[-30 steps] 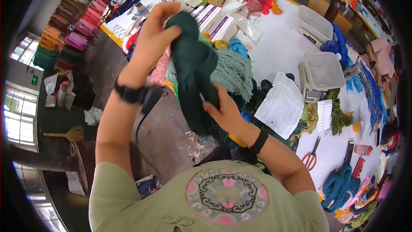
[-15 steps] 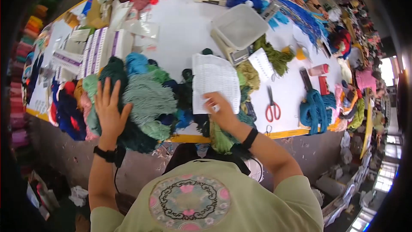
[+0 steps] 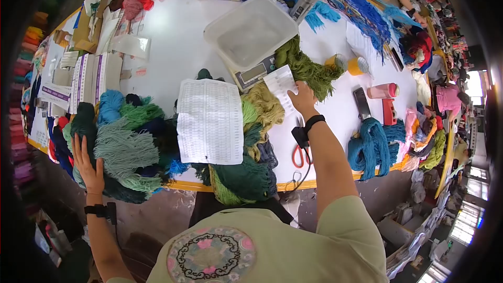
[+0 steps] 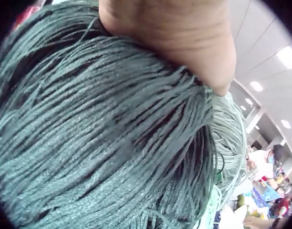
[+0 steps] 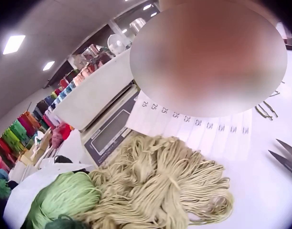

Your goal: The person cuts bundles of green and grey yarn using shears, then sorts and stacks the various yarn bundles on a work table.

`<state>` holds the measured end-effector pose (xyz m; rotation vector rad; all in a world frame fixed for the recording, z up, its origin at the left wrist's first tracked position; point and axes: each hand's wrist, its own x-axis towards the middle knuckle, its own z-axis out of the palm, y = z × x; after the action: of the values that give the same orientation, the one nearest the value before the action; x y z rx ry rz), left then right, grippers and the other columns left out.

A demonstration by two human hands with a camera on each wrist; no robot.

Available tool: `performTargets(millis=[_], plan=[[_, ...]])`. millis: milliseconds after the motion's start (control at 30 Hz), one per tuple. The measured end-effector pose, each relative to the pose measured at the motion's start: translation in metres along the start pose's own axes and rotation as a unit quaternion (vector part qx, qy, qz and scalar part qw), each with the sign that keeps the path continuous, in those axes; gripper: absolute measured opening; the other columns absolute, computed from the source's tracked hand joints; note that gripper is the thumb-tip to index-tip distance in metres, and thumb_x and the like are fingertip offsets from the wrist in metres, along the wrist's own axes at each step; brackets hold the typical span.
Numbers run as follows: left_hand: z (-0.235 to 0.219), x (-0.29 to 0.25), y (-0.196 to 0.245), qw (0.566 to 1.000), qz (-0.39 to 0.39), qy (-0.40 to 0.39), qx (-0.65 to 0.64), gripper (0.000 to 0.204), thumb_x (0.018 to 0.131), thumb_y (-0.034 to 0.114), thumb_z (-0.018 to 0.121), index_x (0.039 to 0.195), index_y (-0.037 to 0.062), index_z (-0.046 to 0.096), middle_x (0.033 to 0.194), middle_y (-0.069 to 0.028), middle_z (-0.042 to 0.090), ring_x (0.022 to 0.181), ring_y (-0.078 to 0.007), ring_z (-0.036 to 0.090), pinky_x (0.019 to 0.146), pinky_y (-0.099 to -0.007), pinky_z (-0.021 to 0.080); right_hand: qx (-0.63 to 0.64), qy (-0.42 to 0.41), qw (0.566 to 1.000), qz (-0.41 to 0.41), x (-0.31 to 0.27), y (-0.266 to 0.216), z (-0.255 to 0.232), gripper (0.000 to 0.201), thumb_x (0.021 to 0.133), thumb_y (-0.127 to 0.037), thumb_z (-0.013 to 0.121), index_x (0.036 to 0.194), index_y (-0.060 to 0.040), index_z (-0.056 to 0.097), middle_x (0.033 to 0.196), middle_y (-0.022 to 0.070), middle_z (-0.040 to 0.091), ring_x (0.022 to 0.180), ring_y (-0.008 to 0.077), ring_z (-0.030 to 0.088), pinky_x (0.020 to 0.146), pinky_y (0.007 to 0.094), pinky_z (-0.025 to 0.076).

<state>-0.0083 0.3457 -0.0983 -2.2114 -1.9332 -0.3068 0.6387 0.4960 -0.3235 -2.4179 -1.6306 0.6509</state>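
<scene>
My left hand [image 3: 88, 170] rests with spread fingers on a dark green yarn skein [image 3: 83, 120] at the table's left front. Beside it lies a grey-green skein [image 3: 126, 149]; blue-green strands [image 4: 98, 129] fill the left wrist view under the hand. Farther right, my right hand [image 3: 304, 98] is at the right edge of a small sheet of number labels [image 3: 281, 86], printed "25" in the right wrist view. A blur hides the fingers there, so I cannot tell whether they pinch the paper. A khaki skein [image 5: 169, 183] lies just below the labels.
A printed sheet [image 3: 210, 120] lies over yarn at the front middle. Behind the labels, a clear plastic tub [image 3: 251, 31] sits on a digital scale [image 3: 255, 75]. Red-handled scissors [image 3: 299, 154] lie by my right wrist, teal skeins [image 3: 374, 147] farther right. Another person's arm [image 3: 406, 0] reaches in at the back.
Both hands held up the dark green skein earlier; it now lies on the table under my left hand. My right hand let go and moved right, past the printed sheet, to the labels.
</scene>
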Motion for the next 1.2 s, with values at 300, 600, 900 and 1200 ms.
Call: performTargets(millis=[300,600,900,1200], plan=[[0.008,0.005,0.005,0.999,-0.012,0.002,0.042,0.063,0.091,0.025,0.05,0.149,0.0042,0.037,0.157,-0.0179,0.029,0.146,-0.0388,0.023,0.118,-0.051,0.018,-0.043,0.067,0.993,-0.083,0.034,0.016,-0.045,0.037,0.085,-0.031,0.066,0.115,-0.01,0.061,0.11,0.0121,0.066,0.108,0.0315,0.059,0.096,0.0506,0.042],[0.006,0.004,0.01,0.998,-0.033,-0.002,0.056,0.065,0.087,0.02,0.052,0.148,0.0045,0.037,0.157,-0.0181,0.029,0.146,-0.0387,0.024,0.118,-0.0498,0.017,-0.073,0.049,0.996,0.007,0.079,-0.049,-0.029,0.076,0.071,-0.04,0.079,0.132,-0.0033,0.051,0.123,0.0176,0.058,0.12,0.0332,0.053,0.101,0.0532,0.037],[0.003,0.002,0.01,0.997,-0.033,0.019,0.064,0.065,0.087,0.019,0.055,0.149,0.0068,0.038,0.158,-0.0154,0.029,0.147,-0.0357,0.023,0.119,-0.0488,0.017,0.728,0.024,0.656,-0.197,0.025,0.044,-0.177,0.058,0.084,0.006,0.059,0.14,-0.0039,0.045,0.138,0.0118,0.054,0.126,0.0272,0.052,0.111,0.0448,0.038],[-0.019,0.002,0.013,0.998,-0.059,0.003,-0.024,0.072,0.077,0.015,0.07,0.145,0.014,0.045,0.154,-0.0143,0.036,0.143,-0.0361,0.032,0.115,-0.0458,0.027,0.737,-0.083,0.613,-0.272,-0.113,-0.058,-0.296,0.064,0.097,-0.026,0.053,0.15,-0.0006,0.03,0.155,0.0173,0.033,0.141,0.0342,0.034,0.118,0.0532,0.024]])
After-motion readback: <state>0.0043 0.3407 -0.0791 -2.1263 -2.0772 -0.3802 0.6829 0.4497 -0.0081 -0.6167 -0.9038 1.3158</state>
